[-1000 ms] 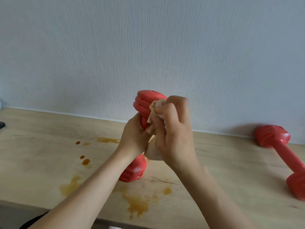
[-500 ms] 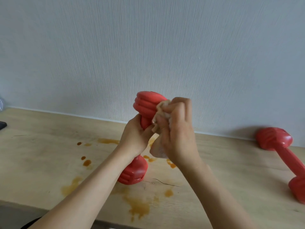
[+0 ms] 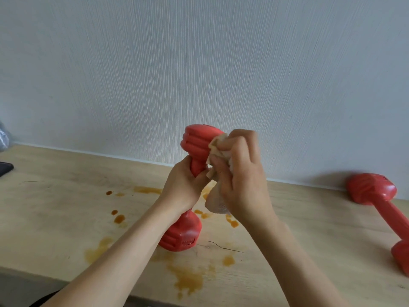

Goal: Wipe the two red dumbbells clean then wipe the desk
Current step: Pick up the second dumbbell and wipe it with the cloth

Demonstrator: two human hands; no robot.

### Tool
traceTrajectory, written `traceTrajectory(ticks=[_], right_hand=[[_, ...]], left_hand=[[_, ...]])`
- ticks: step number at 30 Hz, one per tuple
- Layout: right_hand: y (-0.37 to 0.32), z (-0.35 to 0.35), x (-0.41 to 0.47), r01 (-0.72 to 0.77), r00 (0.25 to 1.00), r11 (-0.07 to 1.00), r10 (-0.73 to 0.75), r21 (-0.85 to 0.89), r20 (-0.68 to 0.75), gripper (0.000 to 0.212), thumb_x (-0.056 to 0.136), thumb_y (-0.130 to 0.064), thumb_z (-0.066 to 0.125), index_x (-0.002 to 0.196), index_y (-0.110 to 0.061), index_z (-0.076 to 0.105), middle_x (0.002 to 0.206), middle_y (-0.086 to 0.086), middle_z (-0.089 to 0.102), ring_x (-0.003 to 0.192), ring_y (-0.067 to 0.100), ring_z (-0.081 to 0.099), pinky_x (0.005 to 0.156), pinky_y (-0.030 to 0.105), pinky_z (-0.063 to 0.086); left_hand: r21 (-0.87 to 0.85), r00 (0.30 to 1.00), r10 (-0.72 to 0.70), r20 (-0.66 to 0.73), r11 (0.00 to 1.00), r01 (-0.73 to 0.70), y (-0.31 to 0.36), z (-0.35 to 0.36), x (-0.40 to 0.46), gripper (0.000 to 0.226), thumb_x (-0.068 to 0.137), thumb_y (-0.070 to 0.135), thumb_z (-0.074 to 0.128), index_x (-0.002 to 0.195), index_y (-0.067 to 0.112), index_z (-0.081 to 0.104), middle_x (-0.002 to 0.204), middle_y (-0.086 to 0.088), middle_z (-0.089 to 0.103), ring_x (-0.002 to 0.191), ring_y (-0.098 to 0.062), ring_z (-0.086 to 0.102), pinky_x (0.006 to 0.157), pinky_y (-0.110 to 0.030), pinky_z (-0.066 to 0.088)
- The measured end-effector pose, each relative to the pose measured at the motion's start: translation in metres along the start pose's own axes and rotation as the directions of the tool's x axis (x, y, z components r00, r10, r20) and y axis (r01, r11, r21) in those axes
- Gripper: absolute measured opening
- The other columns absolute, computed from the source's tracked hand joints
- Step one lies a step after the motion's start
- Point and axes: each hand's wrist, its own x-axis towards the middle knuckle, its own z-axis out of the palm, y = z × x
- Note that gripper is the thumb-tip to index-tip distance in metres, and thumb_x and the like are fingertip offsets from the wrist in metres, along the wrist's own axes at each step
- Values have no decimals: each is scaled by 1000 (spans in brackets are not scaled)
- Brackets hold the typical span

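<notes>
My right hand (image 3: pixel 240 173) has slid its crumpled pale cloth (image 3: pixel 218 149) a little higher against the top head of the red dumbbell (image 3: pixel 197 142). My left hand (image 3: pixel 183 185) has its grip wrapped round the smooth handle, long axis nearly upright above the stained wooden bench (image 3: pixel 55 196), ridged heads top and bottom. The second dumbbell (image 3: pixel 380 204) lies far right.

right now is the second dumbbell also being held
No, the second dumbbell lies alone on the desk at the right, with neither hand touching it.
</notes>
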Motion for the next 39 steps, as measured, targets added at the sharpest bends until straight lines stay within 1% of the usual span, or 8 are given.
traceTrajectory(ticks=[7, 12, 15, 19, 25, 29, 33, 39], right_hand=[[21, -5, 6, -348, 929, 895, 369, 279, -23, 12, 93, -28, 47, 90, -34, 37, 91, 14, 54, 81, 21, 54, 75, 34, 44], [4, -7, 6, -136, 990, 986, 139, 98, -24, 9, 91, -20, 47, 94, -26, 40, 103, -3, 41, 91, 16, 51, 77, 29, 45], [3, -6, 6, -74, 996, 994, 70, 82, 50, 12, 91, -23, 45, 102, -25, 40, 106, -11, 37, 86, 33, 55, 72, 44, 51], [17, -8, 5, -306, 947, 882, 319, 359, 23, 9, 96, -25, 46, 98, -29, 38, 93, 16, 57, 87, 33, 60, 94, 30, 44], [19, -12, 2, -541, 823, 730, 562, 419, 83, 10, 99, -16, 47, 94, -8, 51, 75, -6, 61, 71, 7, 57, 70, 30, 48], [7, -18, -1, -468, 878, 819, 474, 330, 70, 11, 98, -14, 50, 88, -11, 54, 70, 11, 61, 56, 16, 60, 59, 29, 48], [-8, -21, -5, -219, 976, 975, 218, 39, 20, 12, 95, -11, 54, 86, -11, 62, 88, 0, 55, 66, 17, 59, 63, 32, 49], [9, -30, 2, -293, 955, 956, 294, 29, -47, 15, 92, -7, 53, 81, -16, 57, 85, -3, 53, 59, 20, 60, 58, 43, 49]], left_hand=[[-49, 998, 50, 23, 998, -49, -4, 4, 0, 11, 72, 26, 56, 67, 22, 47, 47, 17, 47, 48, -1, 40, 48, -19, 33], [-52, 998, 63, -3, 997, -63, -2, 2, 0, 19, 77, 22, 61, 65, 22, 47, 45, 16, 47, 45, -1, 39, 47, -18, 33], [-66, 998, 60, -16, 996, -61, -2, 3, 0, 26, 82, 19, 64, 64, 22, 46, 45, 13, 44, 48, -6, 39, 48, -21, 34], [-130, 998, 60, 12, 990, -57, -1, 8, -3, 13, 74, 22, 57, 68, 14, 49, 51, 13, 43, 50, -4, 39, 50, -20, 34], [-176, 991, 112, 71, 980, -98, 2, 7, -8, 27, 74, 29, 59, 75, 2, 59, 60, -20, 53, 60, -14, 48, 57, -28, 40], [-155, 999, 46, -9, 987, -47, 3, 7, -3, 26, 75, 23, 56, 68, -1, 48, 56, -9, 43, 52, -17, 42, 51, -27, 35], [-110, 999, 7, -44, 994, -12, 2, 4, 2, 24, 86, 11, 57, 74, -8, 50, 58, -12, 47, 49, -13, 46, 49, -20, 38], [-92, 995, 96, 28, 991, -93, 5, 8, -4, 35, 75, 26, 55, 69, -8, 50, 55, -12, 45, 49, -17, 43, 49, -26, 33]])
